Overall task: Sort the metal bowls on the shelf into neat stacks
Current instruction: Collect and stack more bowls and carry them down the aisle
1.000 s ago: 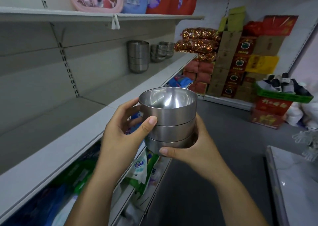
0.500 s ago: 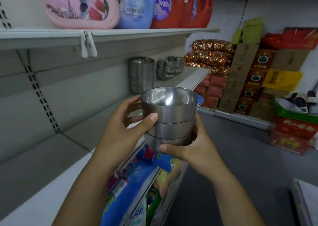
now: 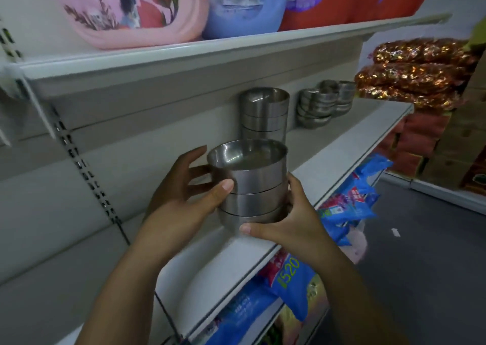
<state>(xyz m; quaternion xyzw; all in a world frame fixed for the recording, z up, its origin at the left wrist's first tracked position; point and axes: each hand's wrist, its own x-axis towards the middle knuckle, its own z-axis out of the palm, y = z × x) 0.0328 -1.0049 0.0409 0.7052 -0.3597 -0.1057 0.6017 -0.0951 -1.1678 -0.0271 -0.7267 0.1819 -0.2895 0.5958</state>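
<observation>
Steel bowls [image 3: 249, 184], three nested, sit clasped between the left hand [image 3: 184, 200] and right hand [image 3: 286, 218] just above the shelf [image 3: 342, 144], in front of a taller stack [image 3: 264, 113]. Both hands wrap the stack firmly. Best to keep it level, lower it flat beside that stack, then release evenly so nothing tips.

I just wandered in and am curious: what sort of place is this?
Most likely a small shop or its stockroom: detergent jugs line the top shelf, packaged goods fill the lower one, and cartons are stacked against the far wall.
</observation>
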